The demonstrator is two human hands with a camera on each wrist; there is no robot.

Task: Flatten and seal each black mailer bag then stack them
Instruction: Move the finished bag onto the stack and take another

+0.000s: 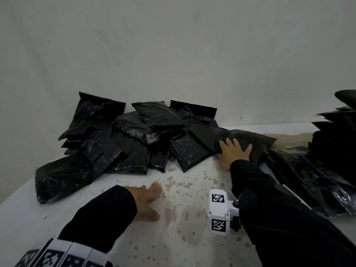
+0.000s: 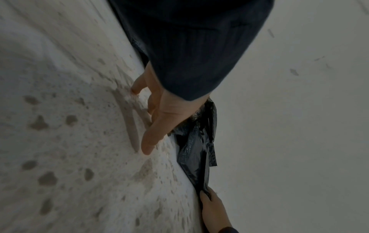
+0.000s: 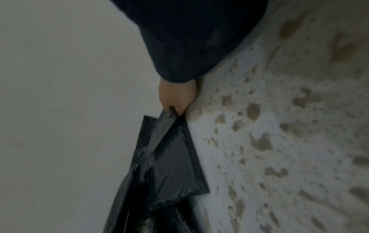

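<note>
A black mailer bag near the desk's far edge is gripped by the right hand, fingers curled on it. The left hand is laid open on the stained surface, holding nothing. More bags are heaped against the wall.

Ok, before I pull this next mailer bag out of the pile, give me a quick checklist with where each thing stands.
1. Right hand grips the mailer bag: ok; right wrist view shows fingers pinching its edge.
2. Left hand free to help: ok, fingers straight over the table.
3. Bare table in front for flattening: ok.
4. Bag free of the loose pile: not ok, its left end is overlapped.
5. Bag's flap sealed: cannot tell.
6. Stack at right within view: ok.
</note>
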